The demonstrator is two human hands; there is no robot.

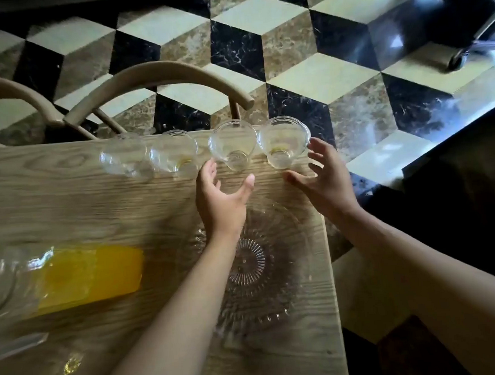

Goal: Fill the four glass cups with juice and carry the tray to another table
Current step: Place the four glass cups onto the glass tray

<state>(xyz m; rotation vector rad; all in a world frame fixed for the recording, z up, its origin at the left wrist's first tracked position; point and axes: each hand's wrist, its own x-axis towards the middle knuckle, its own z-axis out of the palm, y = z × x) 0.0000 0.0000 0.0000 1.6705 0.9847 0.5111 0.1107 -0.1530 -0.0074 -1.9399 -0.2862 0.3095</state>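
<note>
Two bare forearms enter from about five and six o'clock; left hand (220,199) and right hand (326,179) seemingly ringless, sleeveless.

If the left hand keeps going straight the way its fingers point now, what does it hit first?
Most likely the third cup from the left: the open left hand points up the table straight at its base. Its fingertips look just short of the glass, though depth is hard to judge here.

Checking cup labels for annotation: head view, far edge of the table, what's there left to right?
First glass cup → second glass cup → third glass cup → fourth glass cup. All four look nearly empty. The left hand reaches toward the third, the right hand toward the fourth; neither is gripping yet.
</note>
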